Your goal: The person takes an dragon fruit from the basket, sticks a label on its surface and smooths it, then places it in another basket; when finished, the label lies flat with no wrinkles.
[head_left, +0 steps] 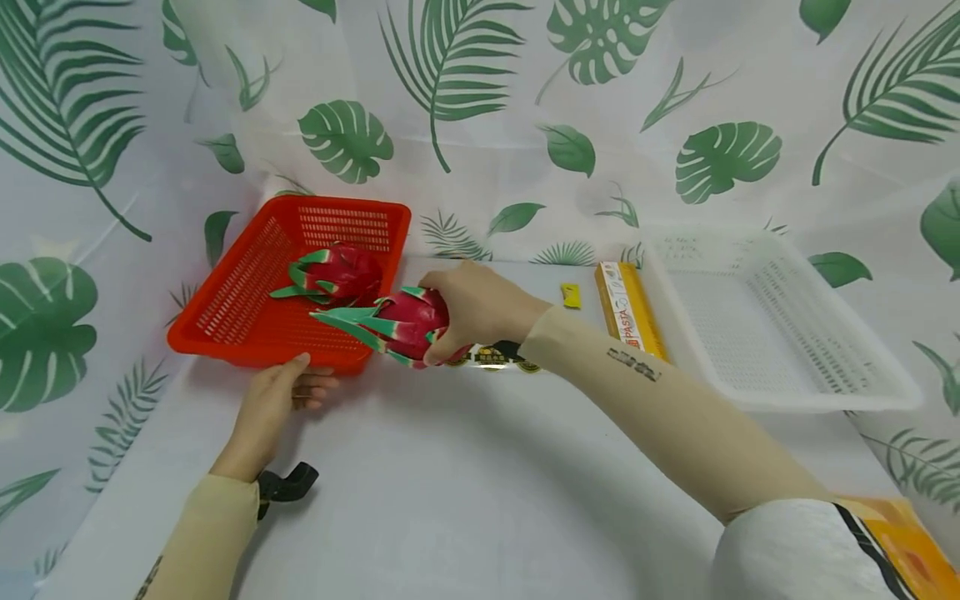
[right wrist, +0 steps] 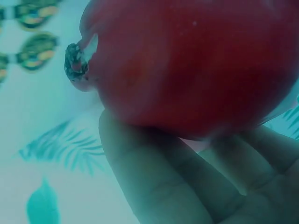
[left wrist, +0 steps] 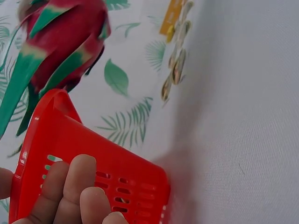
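Transferring a dragon fruit [head_left: 414, 318] seems the step: right hand [head_left: 480, 307] curled round it at the near right corner of the red basket [head_left: 258, 327] (another fruit [head_left: 348, 273] lies inside), left hand [head_left: 273, 400] pinching the basket's near rim; next calls for clearing that rim.

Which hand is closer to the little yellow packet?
Right. The right hand, gripping a dragon fruit, is left of the packet; the left hand, farther left, by the red basket.
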A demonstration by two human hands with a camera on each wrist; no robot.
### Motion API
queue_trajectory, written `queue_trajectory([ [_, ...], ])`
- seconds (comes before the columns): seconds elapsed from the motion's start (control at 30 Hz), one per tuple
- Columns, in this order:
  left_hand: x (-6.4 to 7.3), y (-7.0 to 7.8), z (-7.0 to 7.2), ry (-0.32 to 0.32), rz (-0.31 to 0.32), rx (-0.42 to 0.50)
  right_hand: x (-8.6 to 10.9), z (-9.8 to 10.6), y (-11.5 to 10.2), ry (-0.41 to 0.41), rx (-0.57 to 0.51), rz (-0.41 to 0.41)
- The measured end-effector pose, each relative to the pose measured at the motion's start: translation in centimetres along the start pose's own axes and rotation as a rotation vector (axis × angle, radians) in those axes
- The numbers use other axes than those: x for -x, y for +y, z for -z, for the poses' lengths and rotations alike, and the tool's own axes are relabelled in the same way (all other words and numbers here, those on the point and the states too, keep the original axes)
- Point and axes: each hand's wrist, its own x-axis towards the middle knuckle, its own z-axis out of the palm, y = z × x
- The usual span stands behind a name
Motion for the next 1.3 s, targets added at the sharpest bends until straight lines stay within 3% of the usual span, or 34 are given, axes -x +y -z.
queue_trajectory([
  [0.23,0.4,0.0,-0.2,0.012,0.005,0.006,5.5,-2.0,3.4,-0.04,-0.046,-0.086],
  [0.37,0.6,-0.1,-0.1,0.013,-0.003,-0.004,8.5,-3.5,5.3,-0.04,-0.013,-0.084],
  [0.57,0.9,-0.1,-0.1,0.025,-0.01,0.006,11.3,-5.2,7.1,-0.037,0.013,-0.109],
  [0.8,0.7,0.1,-0.8,0.022,0.042,0.044,14.1,-6.1,8.2,-0.015,0.021,-0.14],
  [1.0,0.6,0.1,-2.6,-0.01,0.017,0.036,16.2,-6.5,8.7,0.001,0.064,-0.153],
  [1.17,0.7,0.5,-5.1,-0.07,-0.042,-0.046,17.3,-6.8,8.7,-0.011,0.053,-0.145],
  [1.3,-0.1,1.3,-7.4,-0.115,-0.069,-0.159,18.2,-7.0,8.6,-0.01,0.038,-0.147],
])
